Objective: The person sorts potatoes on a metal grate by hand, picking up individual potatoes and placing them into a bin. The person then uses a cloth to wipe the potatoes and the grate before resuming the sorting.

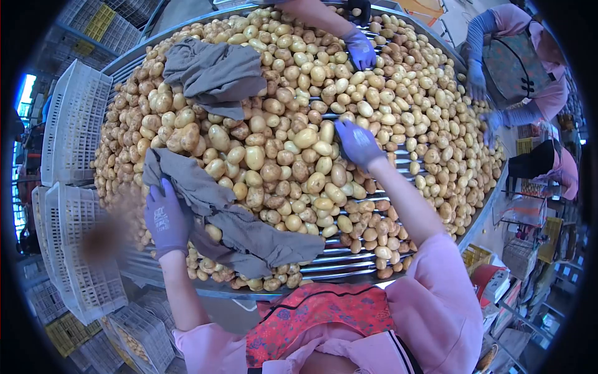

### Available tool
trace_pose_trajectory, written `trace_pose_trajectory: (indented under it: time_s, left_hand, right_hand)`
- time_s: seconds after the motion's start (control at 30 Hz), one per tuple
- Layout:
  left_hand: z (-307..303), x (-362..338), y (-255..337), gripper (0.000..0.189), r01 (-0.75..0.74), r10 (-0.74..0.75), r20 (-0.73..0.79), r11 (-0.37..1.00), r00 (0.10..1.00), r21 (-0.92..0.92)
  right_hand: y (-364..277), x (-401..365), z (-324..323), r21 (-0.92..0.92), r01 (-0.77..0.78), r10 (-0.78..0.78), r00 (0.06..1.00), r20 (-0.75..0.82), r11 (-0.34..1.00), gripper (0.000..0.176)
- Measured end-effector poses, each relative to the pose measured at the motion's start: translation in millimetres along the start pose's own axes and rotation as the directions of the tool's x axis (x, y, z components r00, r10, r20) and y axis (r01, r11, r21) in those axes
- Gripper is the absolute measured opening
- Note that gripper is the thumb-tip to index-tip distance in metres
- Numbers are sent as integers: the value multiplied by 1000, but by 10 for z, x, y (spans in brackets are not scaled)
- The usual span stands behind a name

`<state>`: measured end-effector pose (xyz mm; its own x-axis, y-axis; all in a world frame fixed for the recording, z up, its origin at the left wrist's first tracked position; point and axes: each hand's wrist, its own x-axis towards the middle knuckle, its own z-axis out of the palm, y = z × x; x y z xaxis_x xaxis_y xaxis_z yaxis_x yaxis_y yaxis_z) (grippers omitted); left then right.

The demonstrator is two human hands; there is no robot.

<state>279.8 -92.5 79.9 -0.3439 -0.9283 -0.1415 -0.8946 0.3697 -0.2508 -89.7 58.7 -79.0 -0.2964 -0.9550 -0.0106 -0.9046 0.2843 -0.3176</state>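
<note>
Potatoes [261,177] lie in a deep heap over a metal roller table. My left hand [167,215], in a purple glove, lies at the edge of a grey cloth [243,234] spread across the potatoes. Its fingers are stretched and apart, two of them touching the cloth. My right hand [358,143], gloved alike, reaches palm down among the potatoes at the middle of the table. Its fingertips point left, beside a potato [327,131], and the hand looks open; its underside is hidden. A second grey cloth [215,75] lies crumpled farther back on the heap.
White plastic crates [78,124] stand along the left edge. Bare metal rollers [339,269] show near me. A co-worker's gloved hand [360,50] reaches in from the far side. Another person [529,68] works at the right edge, both gloved hands by the potatoes.
</note>
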Motion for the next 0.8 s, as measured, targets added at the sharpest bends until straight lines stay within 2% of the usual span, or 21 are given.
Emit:
trace_pose_trajectory:
  time_s: [0.03,0.07,0.1,0.13,0.17,0.2,0.23,0.27,0.33,0.4,0.47,0.5,0.53,0.6,0.67,0.7,0.73,0.77,0.8]
  left_hand:
    - [-183,-24,87,50,-97,98,-13,994,995,52]
    - [-336,-43,226,50,-252,257,-188,966,948,54]
    - [-473,-52,408,49,-398,401,-352,913,846,84]
    - [-603,-18,647,49,-501,451,-354,863,819,-59]
    - [-654,52,882,48,-580,520,-354,810,777,-83]
    - [-639,198,1086,51,-684,630,-331,726,703,-71]
    - [-560,356,1298,57,-747,712,-273,663,647,-41]
    - [-396,512,1514,62,-783,758,-235,621,608,-23]
    - [-124,686,2024,76,-770,770,-12,638,638,-11]
    - [195,637,2410,83,-806,810,159,583,565,-105]
    - [612,406,2617,82,-788,798,74,602,598,-129]
    - [409,218,2625,76,-761,787,169,617,594,-198]
    - [664,115,2589,69,-817,824,36,566,566,-105]
    - [578,-182,2473,61,-840,863,-9,490,506,-234]
    - [758,-458,2443,57,-880,887,-65,440,457,-182]
    - [748,-644,2404,56,-897,891,-131,416,434,-147]
    - [829,-805,2406,58,-921,913,-132,374,386,-109]
    - [945,-990,2410,59,-919,911,-144,370,388,-134]
    - [1060,-1165,2417,60,-917,909,-151,364,387,-160]
  right_hand:
    - [26,-233,-25,27,-71,70,997,45,997,32]
    - [94,-500,40,56,-16,25,986,-164,998,32]
    - [93,-702,-95,87,-157,161,986,-49,984,31]
    - [171,-965,-15,115,-203,219,963,-156,972,35]
    - [197,-1232,38,114,-130,164,905,-392,985,39]
    - [112,-1453,-29,273,-229,312,895,-319,934,41]
    - [104,-1721,94,277,-237,325,882,-340,931,40]
    - [109,-1986,243,280,-247,340,869,-359,928,38]
    - [68,-2330,362,543,-414,601,768,-223,730,38]
    - [147,-2412,307,403,-443,571,768,-291,801,41]
    - [334,-2334,335,202,-480,521,802,-293,853,41]
    - [602,-2309,450,103,-478,480,799,-362,872,41]
    - [867,-2294,537,1,-475,431,799,-420,880,42]
    - [1124,-2101,395,79,-512,507,796,-331,855,42]
    - [1094,-1925,122,55,-535,535,823,-191,843,40]
    - [1066,-1913,37,270,-524,573,806,-148,808,37]
    - [1045,-1917,-22,470,-496,602,792,-100,730,34]
    - [1062,-1924,79,883,-402,640,750,168,240,36]
    - [905,-2017,-49,964,-155,561,827,8,215,31]
